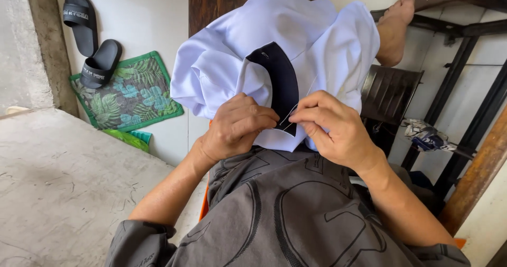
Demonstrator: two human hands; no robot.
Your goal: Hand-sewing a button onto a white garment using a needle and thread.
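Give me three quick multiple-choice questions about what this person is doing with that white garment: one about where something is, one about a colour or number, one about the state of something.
1. Where are the black slide sandals?
A. Upper left, by the leaf-patterned mat
B. On the person's lap
C. On the dark stool at the right

2. What colour is the curved strip on the white garment?
A. Red
B. Dark navy
C. Yellow

3. What is the right hand doing?
A. Lying open and flat
B. Pinching at the strip's edge, a fine pale thread beside its fingertips
C. Holding a sandal

Answers: 1 A, the pair lies on the floor at the mat's upper corner. 2 B, the strip is near-black blue against white. 3 B, the fingers are closed together there, opposite the left hand gripping the cloth.
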